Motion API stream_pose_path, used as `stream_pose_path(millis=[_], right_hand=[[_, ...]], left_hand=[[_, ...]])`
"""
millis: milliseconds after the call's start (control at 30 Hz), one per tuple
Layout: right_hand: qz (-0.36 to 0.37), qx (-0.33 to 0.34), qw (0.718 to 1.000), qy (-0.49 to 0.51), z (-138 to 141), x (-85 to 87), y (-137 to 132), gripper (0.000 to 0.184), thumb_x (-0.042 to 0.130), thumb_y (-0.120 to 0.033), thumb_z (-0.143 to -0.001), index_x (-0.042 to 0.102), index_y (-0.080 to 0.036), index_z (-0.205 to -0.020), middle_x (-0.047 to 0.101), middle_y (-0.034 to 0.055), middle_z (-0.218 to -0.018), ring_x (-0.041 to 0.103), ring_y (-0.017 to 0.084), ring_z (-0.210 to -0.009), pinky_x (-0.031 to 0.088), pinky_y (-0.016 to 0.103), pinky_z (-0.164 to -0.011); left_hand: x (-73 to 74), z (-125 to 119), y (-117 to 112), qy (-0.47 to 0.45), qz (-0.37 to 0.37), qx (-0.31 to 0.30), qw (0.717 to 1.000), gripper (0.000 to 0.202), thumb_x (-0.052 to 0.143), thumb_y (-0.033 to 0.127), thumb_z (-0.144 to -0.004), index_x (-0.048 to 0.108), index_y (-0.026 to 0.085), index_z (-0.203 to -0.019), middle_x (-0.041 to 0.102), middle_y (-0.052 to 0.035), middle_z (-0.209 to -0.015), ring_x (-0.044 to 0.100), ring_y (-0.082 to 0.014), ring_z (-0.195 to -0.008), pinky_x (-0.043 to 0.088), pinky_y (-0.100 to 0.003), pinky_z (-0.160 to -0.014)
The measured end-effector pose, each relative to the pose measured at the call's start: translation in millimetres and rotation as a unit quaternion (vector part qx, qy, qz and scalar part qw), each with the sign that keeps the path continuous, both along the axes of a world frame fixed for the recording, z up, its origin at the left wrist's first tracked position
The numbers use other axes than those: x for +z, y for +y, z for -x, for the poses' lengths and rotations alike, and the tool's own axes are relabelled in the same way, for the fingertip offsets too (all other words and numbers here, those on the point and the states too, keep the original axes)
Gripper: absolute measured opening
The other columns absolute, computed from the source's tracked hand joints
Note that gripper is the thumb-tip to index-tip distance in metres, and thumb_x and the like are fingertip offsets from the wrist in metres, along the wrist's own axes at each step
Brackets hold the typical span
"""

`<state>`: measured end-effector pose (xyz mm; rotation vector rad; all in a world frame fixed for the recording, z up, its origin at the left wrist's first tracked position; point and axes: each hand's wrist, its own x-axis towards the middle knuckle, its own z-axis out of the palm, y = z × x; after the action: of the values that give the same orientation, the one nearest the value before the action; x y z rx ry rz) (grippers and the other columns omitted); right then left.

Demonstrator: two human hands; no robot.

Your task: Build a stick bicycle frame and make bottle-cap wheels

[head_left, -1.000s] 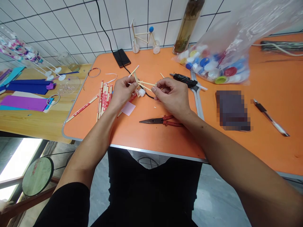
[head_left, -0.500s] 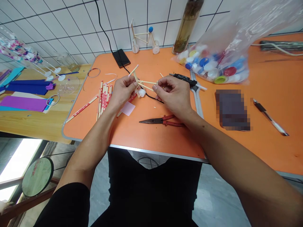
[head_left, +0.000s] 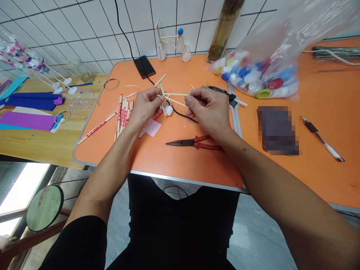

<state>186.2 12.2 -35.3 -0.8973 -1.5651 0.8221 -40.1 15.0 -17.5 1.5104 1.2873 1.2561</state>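
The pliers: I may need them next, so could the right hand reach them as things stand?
Probably yes. The right hand sits just above the pliers with only bare table between, though its fingers hold the wooden sticks and would have to let go.

light is bright and even, with a flat indoor look. the strongest source is a blown-out window (head_left: pixel 22 195) at lower left, its edges washed to white. the white wall tiles (head_left: pixel 84 37) look pale, and the orange tabletop (head_left: pixel 197 165) has only a soft sheen. shadows under the left hand (head_left: pixel 144 108) and right hand (head_left: pixel 208 112) are faint and diffuse. the plastic bag (head_left: pixel 303 26) carries streaks of glare and looks slightly smeared. thin bamboo sticks (head_left: pixel 174 96) are sharp enough to read. wide-angle distortion bends the tile lines toward the edges and stretches the right forearm (head_left: pixel 295 176). a pixelated mosaic block (head_left: pixel 277 131) hides one patch.
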Motion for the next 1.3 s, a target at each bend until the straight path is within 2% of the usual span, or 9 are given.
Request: stream_pose_path(millis=[167, 300, 900, 1300], right_hand=[[0.003, 0.008, 1.000, -0.012, -3.2, 2.6, 0.8, 0.054, 0.076, -0.077, -0.101, 0.078, -0.023, -0.090, 0.075, 0.0021, -0.081, 0.075, 0.017, -0.064, 0.059, 0.031, -0.058], [-0.011, -0.001, 1.000, -0.021, -4.9, 2.3, 2.4, 0.054, 0.077, -0.077, -0.100, 0.080, -0.023, -0.092, 0.079, 0.0042, -0.089, 0.075, 0.017, -0.066, 0.060, 0.032, -0.060], [-0.009, -0.006, 1.000, -0.013, -3.7, 2.5, 1.6, 0.047, 0.079, -0.069, -0.102, 0.081, -0.023, -0.091, 0.075, 0.0037, -0.083, 0.075, 0.019, -0.065, 0.061, 0.035, -0.062], [-0.005, -0.006, 1.000, -0.011, -2.5, 3.0, 0.0, 0.054, 0.078, -0.076, -0.099, 0.080, -0.024, -0.091, 0.076, 0.0032, -0.084, 0.075, 0.019, -0.066, 0.062, 0.035, -0.062]], left_hand=[[-3.1, 2.6, 2.3, -0.008, -0.003, 0.001, 1.000, 0.013, 0.073, 0.017, -0.095, 0.070, 0.021, -0.084, 0.068, 0.0007, -0.068, 0.046, -0.0083, -0.045, 0.033, -0.022, -0.042], [-4.8, 4.2, 4.3, -0.005, -0.007, 0.001, 1.000, 0.011, 0.072, 0.017, -0.095, 0.072, 0.021, -0.085, 0.069, 0.0010, -0.067, 0.046, -0.0079, -0.044, 0.033, -0.022, -0.042], [-7.2, 5.2, 4.3, 0.021, -0.017, 0.007, 1.000, 0.010, 0.071, 0.020, -0.098, 0.071, 0.021, -0.088, 0.070, -0.0002, -0.070, 0.046, -0.0084, -0.045, 0.035, -0.022, -0.044], [-6.1, 3.2, 2.8, 0.015, -0.013, 0.007, 1.000, 0.011, 0.073, 0.023, -0.097, 0.070, 0.022, -0.087, 0.068, 0.0002, -0.068, 0.046, -0.0085, -0.045, 0.036, -0.022, -0.044]])
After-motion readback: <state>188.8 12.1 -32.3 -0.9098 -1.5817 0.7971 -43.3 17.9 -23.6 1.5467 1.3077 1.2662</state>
